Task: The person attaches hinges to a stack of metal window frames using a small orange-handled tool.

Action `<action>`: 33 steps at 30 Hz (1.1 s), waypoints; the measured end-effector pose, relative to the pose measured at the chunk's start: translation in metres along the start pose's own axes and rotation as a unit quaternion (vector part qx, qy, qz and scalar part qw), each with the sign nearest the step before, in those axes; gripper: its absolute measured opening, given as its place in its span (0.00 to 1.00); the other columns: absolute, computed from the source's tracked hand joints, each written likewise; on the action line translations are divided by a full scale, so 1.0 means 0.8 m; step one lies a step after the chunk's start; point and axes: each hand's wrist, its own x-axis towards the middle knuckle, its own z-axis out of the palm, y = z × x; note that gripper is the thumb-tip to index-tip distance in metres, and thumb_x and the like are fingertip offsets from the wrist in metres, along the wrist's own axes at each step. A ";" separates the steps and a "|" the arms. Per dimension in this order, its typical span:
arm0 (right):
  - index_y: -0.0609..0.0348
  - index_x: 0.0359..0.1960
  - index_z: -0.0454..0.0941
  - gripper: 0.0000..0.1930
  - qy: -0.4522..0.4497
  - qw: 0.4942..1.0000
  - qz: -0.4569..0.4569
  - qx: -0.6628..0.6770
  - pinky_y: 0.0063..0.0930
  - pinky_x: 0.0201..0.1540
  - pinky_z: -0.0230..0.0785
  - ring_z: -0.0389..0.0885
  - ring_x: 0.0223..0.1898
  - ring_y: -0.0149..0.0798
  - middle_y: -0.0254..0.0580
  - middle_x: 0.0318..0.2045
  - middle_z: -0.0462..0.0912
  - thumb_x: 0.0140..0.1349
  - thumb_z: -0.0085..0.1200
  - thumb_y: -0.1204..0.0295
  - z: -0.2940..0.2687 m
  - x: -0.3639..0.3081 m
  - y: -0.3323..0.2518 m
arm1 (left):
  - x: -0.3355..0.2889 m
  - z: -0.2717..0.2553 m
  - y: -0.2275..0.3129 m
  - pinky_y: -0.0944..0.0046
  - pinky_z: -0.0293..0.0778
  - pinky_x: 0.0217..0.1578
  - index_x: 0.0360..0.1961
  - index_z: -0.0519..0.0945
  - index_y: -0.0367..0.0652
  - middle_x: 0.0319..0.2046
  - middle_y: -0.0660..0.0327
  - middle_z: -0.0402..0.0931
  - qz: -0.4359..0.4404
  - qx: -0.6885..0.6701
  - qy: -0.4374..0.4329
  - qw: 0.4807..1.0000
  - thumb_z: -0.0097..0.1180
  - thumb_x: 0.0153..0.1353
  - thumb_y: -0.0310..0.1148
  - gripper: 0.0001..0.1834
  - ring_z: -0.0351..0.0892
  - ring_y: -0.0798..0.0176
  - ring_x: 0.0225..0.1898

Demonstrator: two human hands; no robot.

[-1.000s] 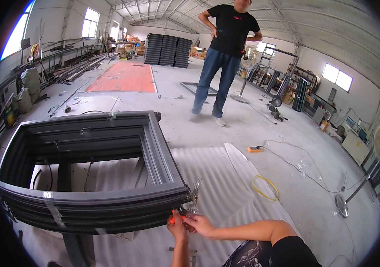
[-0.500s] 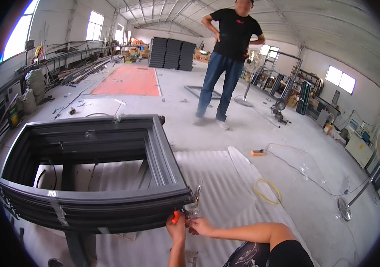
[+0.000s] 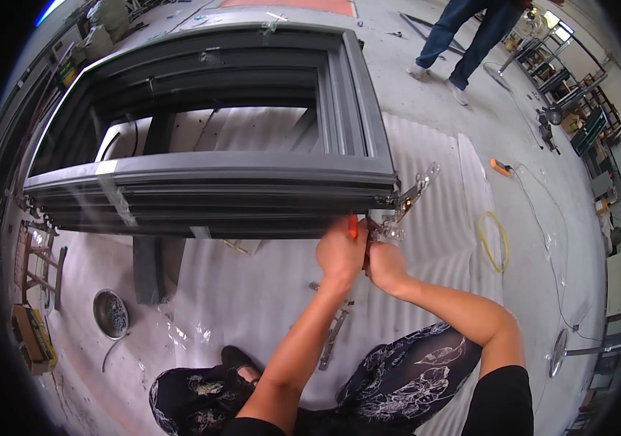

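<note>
A bowl (image 3: 97, 320) sits on the floor (image 3: 143, 378); rightward lie stacked frames (image 3: 238, 163). At their near right corner, the left hand's (image 3: 339, 252) grip is closed round an orange tool (image 3: 353, 227); the right hand (image 3: 386, 267) curls alongside, its hold hidden. A metal hinge (image 3: 425, 179) juts outward; a yellow loop (image 3: 505, 243) lies farther right.

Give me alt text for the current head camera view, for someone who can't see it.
A person's left hand grips a red-orange item, the right hand close beside it, at the near right corner of stacked dark grey frames, where metal hardware juts out. Another person in blue jeans stands beyond.
</note>
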 end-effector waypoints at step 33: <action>0.69 0.41 0.74 0.12 -0.074 0.870 0.219 0.436 0.28 0.24 0.74 0.81 0.26 0.34 0.42 0.29 0.81 0.70 0.39 0.73 0.019 -0.008 -0.026 | -0.007 -0.025 -0.002 0.51 0.72 0.26 0.27 0.77 0.41 0.24 0.52 0.79 -0.003 -0.048 -0.035 0.998 0.55 0.61 0.50 0.20 0.78 0.45 0.27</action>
